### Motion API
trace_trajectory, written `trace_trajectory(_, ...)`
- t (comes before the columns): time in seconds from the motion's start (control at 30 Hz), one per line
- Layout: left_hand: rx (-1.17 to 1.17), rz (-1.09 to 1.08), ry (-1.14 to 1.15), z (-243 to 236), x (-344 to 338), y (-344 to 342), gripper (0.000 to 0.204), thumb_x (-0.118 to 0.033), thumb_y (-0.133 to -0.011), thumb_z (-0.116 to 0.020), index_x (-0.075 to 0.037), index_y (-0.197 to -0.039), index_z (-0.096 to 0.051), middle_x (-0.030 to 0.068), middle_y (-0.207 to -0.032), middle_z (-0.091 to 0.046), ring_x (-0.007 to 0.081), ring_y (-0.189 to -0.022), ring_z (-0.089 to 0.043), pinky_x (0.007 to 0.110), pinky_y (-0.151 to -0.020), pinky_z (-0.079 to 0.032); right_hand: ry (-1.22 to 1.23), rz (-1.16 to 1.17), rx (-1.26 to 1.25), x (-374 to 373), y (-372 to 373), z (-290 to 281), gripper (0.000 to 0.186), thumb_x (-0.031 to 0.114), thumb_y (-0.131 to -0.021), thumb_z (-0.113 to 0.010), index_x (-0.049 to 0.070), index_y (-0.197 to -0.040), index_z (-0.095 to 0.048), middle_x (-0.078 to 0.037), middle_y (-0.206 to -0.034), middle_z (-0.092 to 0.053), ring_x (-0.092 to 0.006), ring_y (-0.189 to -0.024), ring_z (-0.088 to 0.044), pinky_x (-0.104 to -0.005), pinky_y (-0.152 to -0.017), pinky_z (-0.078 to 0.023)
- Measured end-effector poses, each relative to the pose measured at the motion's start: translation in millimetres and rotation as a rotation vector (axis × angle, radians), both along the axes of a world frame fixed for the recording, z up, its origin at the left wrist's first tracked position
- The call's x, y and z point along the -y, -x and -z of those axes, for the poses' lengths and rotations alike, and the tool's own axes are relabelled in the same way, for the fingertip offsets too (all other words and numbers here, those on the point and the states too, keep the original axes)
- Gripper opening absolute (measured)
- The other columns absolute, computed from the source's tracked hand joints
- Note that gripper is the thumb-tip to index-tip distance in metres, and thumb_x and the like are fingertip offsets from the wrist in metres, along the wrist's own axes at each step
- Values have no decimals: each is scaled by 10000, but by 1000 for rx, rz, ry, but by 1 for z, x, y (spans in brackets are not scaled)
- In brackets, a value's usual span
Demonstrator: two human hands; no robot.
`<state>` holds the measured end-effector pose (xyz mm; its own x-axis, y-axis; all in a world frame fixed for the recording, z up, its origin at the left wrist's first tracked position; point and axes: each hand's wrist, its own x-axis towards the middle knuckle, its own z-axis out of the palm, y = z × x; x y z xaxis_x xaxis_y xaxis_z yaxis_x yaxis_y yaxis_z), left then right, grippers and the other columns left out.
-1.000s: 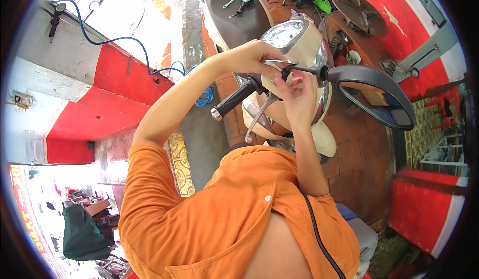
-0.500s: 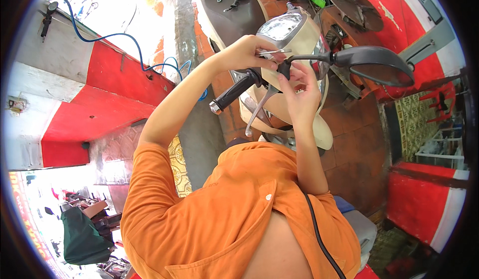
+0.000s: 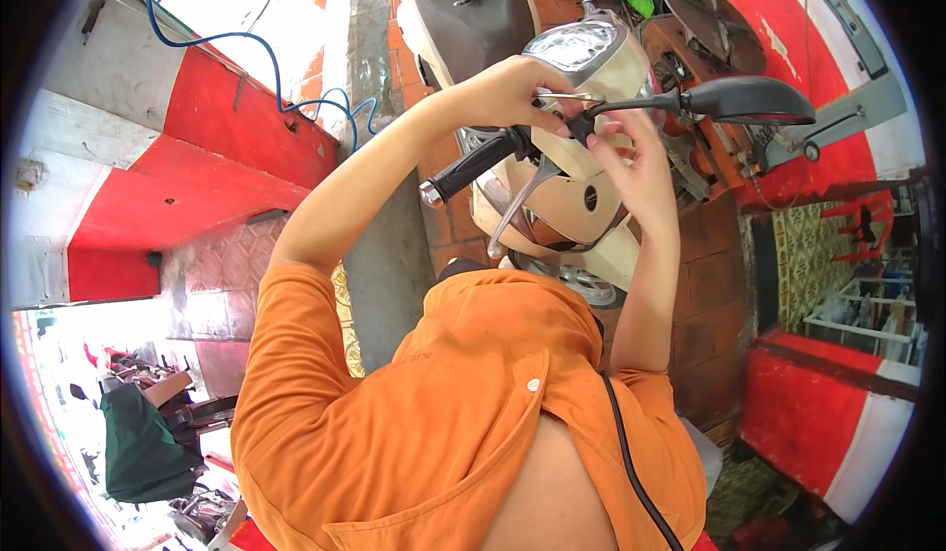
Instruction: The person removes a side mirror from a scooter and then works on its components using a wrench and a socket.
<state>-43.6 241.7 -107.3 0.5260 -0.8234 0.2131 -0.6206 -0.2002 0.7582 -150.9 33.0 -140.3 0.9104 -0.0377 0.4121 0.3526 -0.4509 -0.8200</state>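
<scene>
In the upper centre of the frame, the hands seem to be working at the stem base of a black mirror, which is jutting rightward beside the scooter's handlebar. The next move probably calls for a steady stem and a well-seated tool. The left hand is holding a slim silver tool, its grip narrow. The right hand is curling beside the base; whether its grip is pinching, I cannot tell.

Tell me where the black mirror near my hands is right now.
In the head view, the black mirror is in the upper right, its stem reaching left toward your right hand and left hand; the headlight sits to its left.
</scene>
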Motion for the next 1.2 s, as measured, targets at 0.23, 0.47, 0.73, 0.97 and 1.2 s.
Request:
trace_trajectory(0.23, 46, -68, -13, -4, -1, 4, 300, -196, -751, -846, -79, -1008, -744, -3, -796, -666, 114, -653, -504, 299, -590, -414, -410, 175, -211, -1, -16, -21, 403, 397, -948, -680, -1, -927, -731, 39, -662, -542, -44, -563, -471, -217, -518, -362)
trace_trajectory(0.47, -115, -308, 221, 17, -21, -26, 309, -324, -887, -743, -58, -1045, -749, -37, -826, -610, 59, -663, -504, 243, -592, -399, -263, -252, -358, 30, -63, -42, 414, 394, -1030, -524, 21, -934, -675, 41, -683, -505, -62, -625, -475, -230, -557, -345)
trace_trajectory(0.73, -548, -766, 495, 35, -77, -3, 322, -365, -963, -642, -75, -1066, -734, -86, -737, -478, 3, -592, -371, 202, -487, -238, 598, -224, -9, -16, -70, -74, 297, 275, -1001, -543, 48, -1180, -611, -99, -733, -586, -204, -626, -587, -353, -615, -466)
trace_trajectory(0.97, -625, -855, 544, 71, -102, 33, 279, -335, -985, -623, -63, -1005, -684, -110, -651, -388, -9, -530, -296, 213, -472, -191, 667, -323, 258, -42, -23, -71, 201, 240, -951, -615, 64, -1025, -553, -159, -771, -653, -368, -741, -652, -455, -663, -506)
trace_trajectory(1.2, -589, -802, 412, 41, -90, 51, 297, -319, -1004, -610, -33, -1047, -678, -123, -623, -356, -9, -518, -264, 213, -466, -163, 313, -232, -163, 9, -39, -67, 160, 202, -1046, -494, 51, -1083, -531, -28, -741, -590, -94, -709, -599, -257, -630, -511)
